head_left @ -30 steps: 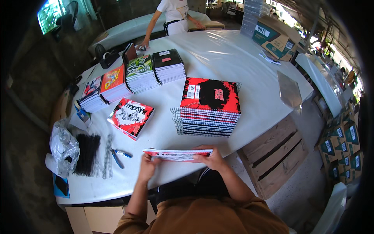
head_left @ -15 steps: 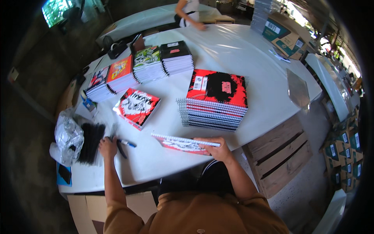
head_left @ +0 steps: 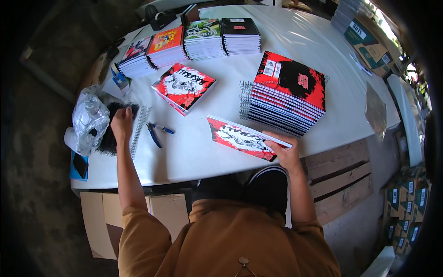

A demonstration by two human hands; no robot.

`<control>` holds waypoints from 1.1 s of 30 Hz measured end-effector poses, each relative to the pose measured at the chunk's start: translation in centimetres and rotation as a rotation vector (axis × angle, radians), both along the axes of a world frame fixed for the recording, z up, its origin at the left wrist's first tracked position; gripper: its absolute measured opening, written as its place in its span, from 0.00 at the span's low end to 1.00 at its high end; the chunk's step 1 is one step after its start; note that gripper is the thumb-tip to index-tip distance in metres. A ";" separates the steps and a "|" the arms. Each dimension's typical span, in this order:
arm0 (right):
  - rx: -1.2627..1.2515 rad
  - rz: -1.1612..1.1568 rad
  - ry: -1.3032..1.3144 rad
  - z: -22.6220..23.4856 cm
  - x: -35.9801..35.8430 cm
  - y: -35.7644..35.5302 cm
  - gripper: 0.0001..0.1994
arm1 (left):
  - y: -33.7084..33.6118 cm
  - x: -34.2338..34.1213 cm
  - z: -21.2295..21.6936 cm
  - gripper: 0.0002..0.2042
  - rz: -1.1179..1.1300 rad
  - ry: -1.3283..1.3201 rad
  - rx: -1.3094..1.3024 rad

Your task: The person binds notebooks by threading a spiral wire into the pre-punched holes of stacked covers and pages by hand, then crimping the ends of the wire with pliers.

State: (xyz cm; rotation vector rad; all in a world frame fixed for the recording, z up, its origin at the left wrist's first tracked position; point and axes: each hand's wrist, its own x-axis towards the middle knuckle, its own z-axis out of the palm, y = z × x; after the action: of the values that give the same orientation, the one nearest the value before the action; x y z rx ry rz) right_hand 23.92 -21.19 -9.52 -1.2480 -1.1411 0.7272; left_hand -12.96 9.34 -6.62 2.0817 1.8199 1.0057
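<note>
– Where is the red notebook (head_left: 241, 139)?
– The right hand (head_left: 287, 150) grasps it by its right end, over the table (head_left: 194, 157), near the tall stack of notebooks (head_left: 291, 94)
– And the left hand (head_left: 121, 122)?
– It is at the black coils (head_left: 108, 142), beside the clear plastic bag (head_left: 89, 113); I cannot tell whether it grips any

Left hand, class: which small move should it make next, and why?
The left hand should probably pinch up one of the black spiral coils: it is over them, while the right hand holds a red-and-white notebook with no coil ends visibly jutting out, unlike the tall notebook stack.
</note>
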 end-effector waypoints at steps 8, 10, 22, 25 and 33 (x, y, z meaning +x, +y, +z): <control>-0.009 -0.048 0.030 -0.1 0.6 0.2 0.13 | -11.5 12.2 1.5 0.12 -0.874 -0.348 -0.536; -0.005 -0.047 0.054 0.0 0.6 0.1 0.13 | -11.5 12.7 1.2 0.14 -0.952 -0.337 -0.492; 0.041 0.087 -0.099 0.2 1.9 -0.6 0.13 | -10.1 14.3 3.1 0.13 -0.848 -0.469 -0.849; 0.067 0.109 -0.148 0.3 2.0 -0.7 0.14 | -9.5 14.3 3.7 0.08 -0.972 -0.503 -0.934; 0.025 0.015 -0.053 0.0 1.5 -1.0 0.13 | -10.1 15.2 4.4 0.14 -1.175 0.086 0.168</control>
State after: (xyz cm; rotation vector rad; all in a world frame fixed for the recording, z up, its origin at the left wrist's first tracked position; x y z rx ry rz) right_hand 25.38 -22.17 -9.53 -1.2453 -1.2006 0.6918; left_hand 2.26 -0.75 -2.21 2.6567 0.2733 0.6938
